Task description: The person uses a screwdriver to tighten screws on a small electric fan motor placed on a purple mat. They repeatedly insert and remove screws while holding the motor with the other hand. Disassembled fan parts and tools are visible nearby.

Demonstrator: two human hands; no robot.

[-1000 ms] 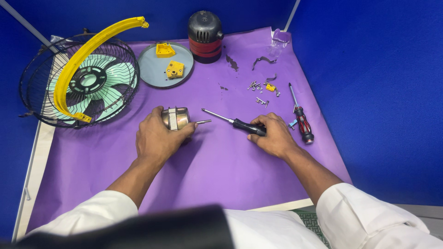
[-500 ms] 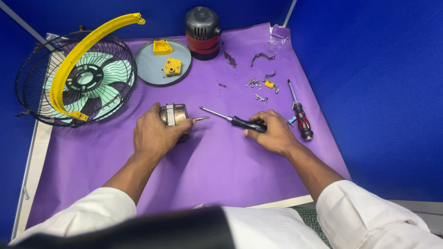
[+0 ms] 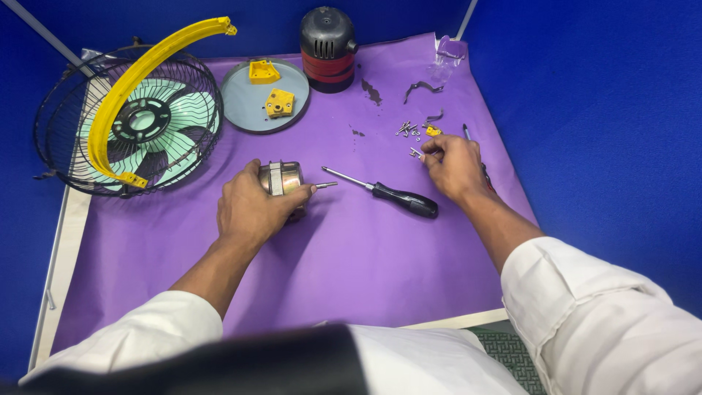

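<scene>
Near the middle of the purple worktop (image 3: 365, 271) lay the small motor (image 3: 281, 178), gripped by the left hand (image 3: 252, 208). Right of it rested a black-handled screwdriver (image 3: 387, 194); beyond, the right hand's (image 3: 455, 167) fingertips pinched at loose screws (image 3: 409, 130).

Metal cylindrical motor (image 3: 281, 178) centre frame under left hand (image 3: 248, 211); black-handled screwdriver (image 3: 391, 195) just right of it; right hand (image 3: 455, 167) right, at small loose screws (image 3: 409, 132); wire fan cage (image 3: 124, 121) upper left; round grey tray (image 3: 241, 102) right of cage.
</scene>
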